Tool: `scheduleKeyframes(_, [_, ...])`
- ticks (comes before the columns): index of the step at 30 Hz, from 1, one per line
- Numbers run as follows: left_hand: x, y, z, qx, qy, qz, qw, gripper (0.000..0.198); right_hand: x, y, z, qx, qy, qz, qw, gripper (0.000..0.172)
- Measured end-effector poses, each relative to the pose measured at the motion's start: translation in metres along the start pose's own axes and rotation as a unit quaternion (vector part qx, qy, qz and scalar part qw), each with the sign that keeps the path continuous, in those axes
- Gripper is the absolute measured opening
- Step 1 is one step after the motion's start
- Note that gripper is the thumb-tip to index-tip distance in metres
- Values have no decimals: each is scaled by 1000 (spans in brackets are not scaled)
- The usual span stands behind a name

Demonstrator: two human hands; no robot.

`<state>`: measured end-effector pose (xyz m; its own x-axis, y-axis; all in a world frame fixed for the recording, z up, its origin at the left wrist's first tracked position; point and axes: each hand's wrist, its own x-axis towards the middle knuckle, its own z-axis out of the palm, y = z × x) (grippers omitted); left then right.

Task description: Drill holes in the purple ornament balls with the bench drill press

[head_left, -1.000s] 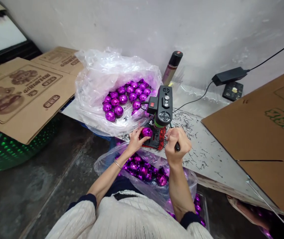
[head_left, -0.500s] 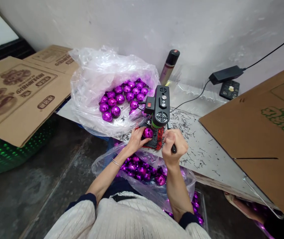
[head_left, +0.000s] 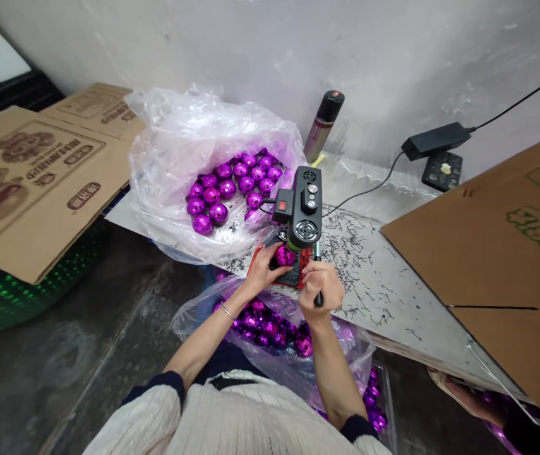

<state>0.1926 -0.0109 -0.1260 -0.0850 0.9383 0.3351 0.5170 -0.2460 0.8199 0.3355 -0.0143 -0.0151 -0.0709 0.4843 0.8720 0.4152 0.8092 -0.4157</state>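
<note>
Between thumb and fingers, my left hand (head_left: 266, 268) grips a shiny purple mirror-ball ornament (head_left: 285, 255) under the head of a small black press machine (head_left: 306, 205). The ball sits over the machine's dark base (head_left: 289, 277), which has a red edge. My right hand (head_left: 321, 292) is wrapped round the black-gripped lever (head_left: 318, 299) on the machine's right side. Behind the machine, a clear plastic bag (head_left: 165, 158) lies open with several purple balls (head_left: 218, 213) inside. Another plastic bag (head_left: 345, 354) of purple balls hangs below the table edge, in front of my body.
Scraps of black wire litter the tabletop (head_left: 383, 278). A spray can (head_left: 324, 126) stands by the wall, with a power adapter (head_left: 435, 140) to its right. Cardboard boxes flank both sides, left (head_left: 37, 183) and right (head_left: 497, 253). A person's arm (head_left: 468, 398) shows at lower right.
My right hand has pulled the lever downward and a little left. My left hand and the ball have shifted slightly right beneath the press head. The view has moved a little.
</note>
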Motion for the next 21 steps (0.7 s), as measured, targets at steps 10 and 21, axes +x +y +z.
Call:
scheduleKeyframes(10, [-1,-2,2,11,8,5,1000,64,-32,19,15,-4,47,3,999,33])
scheduleKeyframes(21, [-2,-4,6,26,13,11,1000,65,-38,23,20,4,77,2,997,35])
